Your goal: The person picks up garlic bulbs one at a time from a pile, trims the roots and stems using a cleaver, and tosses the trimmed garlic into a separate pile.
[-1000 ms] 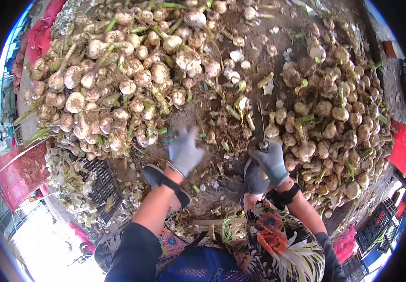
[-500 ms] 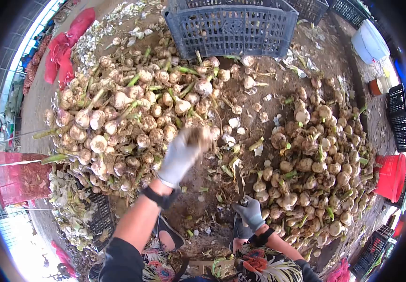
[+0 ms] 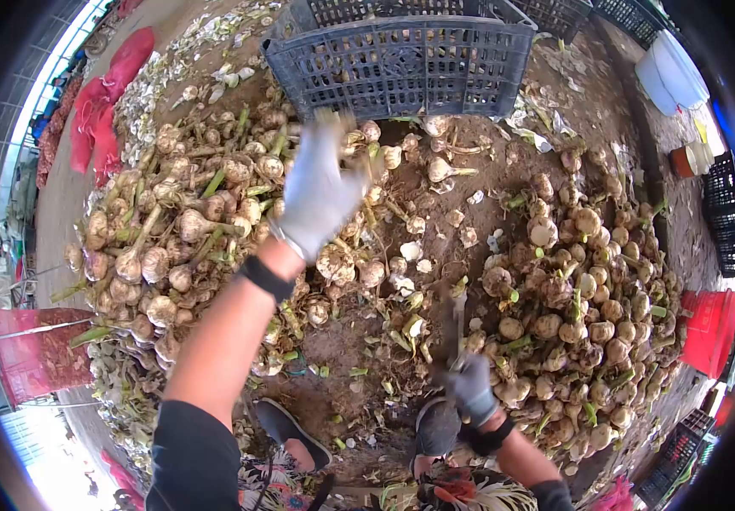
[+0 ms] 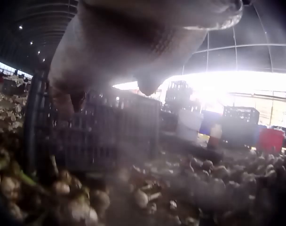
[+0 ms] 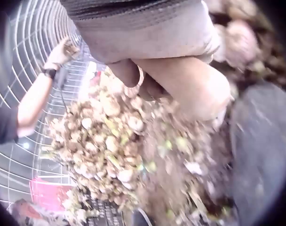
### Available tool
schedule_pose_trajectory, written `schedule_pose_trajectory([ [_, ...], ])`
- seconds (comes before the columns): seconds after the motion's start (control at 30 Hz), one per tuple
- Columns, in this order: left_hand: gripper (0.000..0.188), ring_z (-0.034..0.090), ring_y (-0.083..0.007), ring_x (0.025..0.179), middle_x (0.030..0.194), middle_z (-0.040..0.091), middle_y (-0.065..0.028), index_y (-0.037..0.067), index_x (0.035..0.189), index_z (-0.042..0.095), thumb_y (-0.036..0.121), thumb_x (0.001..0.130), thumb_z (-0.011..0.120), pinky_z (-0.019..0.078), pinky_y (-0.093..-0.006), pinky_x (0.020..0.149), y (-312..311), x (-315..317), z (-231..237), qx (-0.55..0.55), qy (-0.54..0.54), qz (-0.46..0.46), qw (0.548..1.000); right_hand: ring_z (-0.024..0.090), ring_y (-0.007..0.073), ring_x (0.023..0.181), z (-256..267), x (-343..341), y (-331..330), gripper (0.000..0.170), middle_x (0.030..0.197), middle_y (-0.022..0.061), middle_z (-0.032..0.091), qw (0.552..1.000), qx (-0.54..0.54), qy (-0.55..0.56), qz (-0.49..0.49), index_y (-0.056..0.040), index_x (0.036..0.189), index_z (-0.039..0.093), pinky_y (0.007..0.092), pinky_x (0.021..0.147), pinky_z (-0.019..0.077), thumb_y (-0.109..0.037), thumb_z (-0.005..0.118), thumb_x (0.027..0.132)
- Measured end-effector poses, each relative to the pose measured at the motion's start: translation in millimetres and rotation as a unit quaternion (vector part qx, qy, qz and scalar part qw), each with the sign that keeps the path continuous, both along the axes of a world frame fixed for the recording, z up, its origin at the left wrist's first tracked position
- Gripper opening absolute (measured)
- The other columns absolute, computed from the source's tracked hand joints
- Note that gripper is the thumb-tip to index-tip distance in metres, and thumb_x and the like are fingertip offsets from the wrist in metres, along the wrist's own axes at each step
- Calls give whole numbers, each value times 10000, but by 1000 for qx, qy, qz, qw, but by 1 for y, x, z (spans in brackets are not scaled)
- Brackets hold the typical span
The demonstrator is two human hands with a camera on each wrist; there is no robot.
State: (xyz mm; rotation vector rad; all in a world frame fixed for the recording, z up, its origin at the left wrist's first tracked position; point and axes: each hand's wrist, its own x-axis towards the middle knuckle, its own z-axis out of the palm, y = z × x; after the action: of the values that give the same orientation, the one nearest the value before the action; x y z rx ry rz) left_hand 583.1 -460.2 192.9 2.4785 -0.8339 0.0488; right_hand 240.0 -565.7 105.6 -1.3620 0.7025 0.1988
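Note:
My left hand (image 3: 320, 192), in a pale work glove, reaches over the far part of a large heap of dirty garlic bulbs (image 3: 193, 226), close before a dark plastic crate (image 3: 401, 68). Its fingers are blurred in the head view; the left wrist view shows the gloved fingers (image 4: 63, 103) apart, with nothing visible between them. My right hand (image 3: 471, 387), gloved too, grips a knife (image 3: 458, 328) low over the ground, blade pointing away from me. A second heap of garlic bulbs (image 3: 589, 315) lies right beside it.
Cut stems and peel litter the soil (image 3: 337, 341) between the heaps. At the right stand a red bucket (image 3: 709, 332), a white bucket (image 3: 672, 75) and black crates (image 3: 722, 213). Red net bags (image 3: 99, 119) lie at the left. My shoes (image 3: 437, 428) are near the front.
The left hand has moved from low between my feet forward over the left heap, toward the crate. The head view has tilted up, bringing the crate in. The right hand keeps the knife nearby.

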Motion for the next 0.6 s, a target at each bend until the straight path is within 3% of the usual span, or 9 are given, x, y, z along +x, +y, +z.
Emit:
schedule_pose_trajectory([
  [0.07,620,550,-358,1248,1368,518,-223,4,1315,514,418,895,708,494,-454,1025,23,-31,-35,35,33,-21,999,612,83,681,14,69,-46,113,793,-1,659,981,-86,-173,-22,-67,883,684,242,578,504,37,669,843],
  [0.1,623,545,-365,1254,1373,512,-223,3,1329,504,399,897,713,492,-448,1031,33,-39,-49,34,71,-13,997,598,78,658,29,114,-73,124,767,13,638,915,-313,-256,5,-66,905,682,236,548,486,45,665,851],
  [0.13,629,564,-371,1234,1334,534,-247,-14,1347,485,363,901,718,494,-443,1031,44,-40,-65,-28,76,-12,997,604,100,663,49,152,-92,154,780,46,639,924,-264,-275,-45,-62,966,692,255,560,487,39,671,853],
  [0.17,629,564,-371,1234,1334,534,-247,-14,1347,485,363,901,718,494,-443,1031,46,-37,-60,-31,79,-5,996,609,135,674,53,188,-120,212,840,63,654,840,-465,-277,-23,-52,1059,696,285,599,512,5,696,855],
  [0.27,653,524,-369,1304,1331,546,-302,-66,1369,451,349,925,692,474,-405,1057,57,-11,-51,-121,197,120,966,693,228,962,108,297,-169,348,1074,114,716,758,-585,-287,-29,-58,1170,683,346,866,542,-192,746,855],
  [0.33,772,590,-284,1153,1386,507,-257,-49,1438,379,428,918,691,541,-358,940,53,22,-18,-198,367,200,886,671,220,920,113,360,-206,408,1082,106,716,688,-652,-317,-14,-73,1219,666,343,858,523,-260,745,865],
  [0.4,787,605,-217,1054,1396,494,-219,-28,1467,355,489,941,629,563,-339,902,50,48,-5,-297,391,215,844,648,179,827,111,397,-228,432,1058,95,716,680,-675,-286,-8,-77,1242,657,315,802,513,-277,747,870],
  [0.5,868,590,-258,1076,1377,489,-208,-3,1504,304,608,941,555,530,-407,986,48,96,-5,-322,434,176,823,664,299,1067,98,413,-247,438,1201,83,686,732,-660,-143,88,-172,1260,662,396,959,508,-360,719,869],
  [0.6,927,493,-326,1235,1357,443,-238,12,1528,228,663,935,517,472,-459,1058,28,137,9,-406,431,93,800,699,295,972,79,403,-261,479,1083,107,725,645,-719,-253,61,-187,1268,664,389,900,536,-405,738,848],
])
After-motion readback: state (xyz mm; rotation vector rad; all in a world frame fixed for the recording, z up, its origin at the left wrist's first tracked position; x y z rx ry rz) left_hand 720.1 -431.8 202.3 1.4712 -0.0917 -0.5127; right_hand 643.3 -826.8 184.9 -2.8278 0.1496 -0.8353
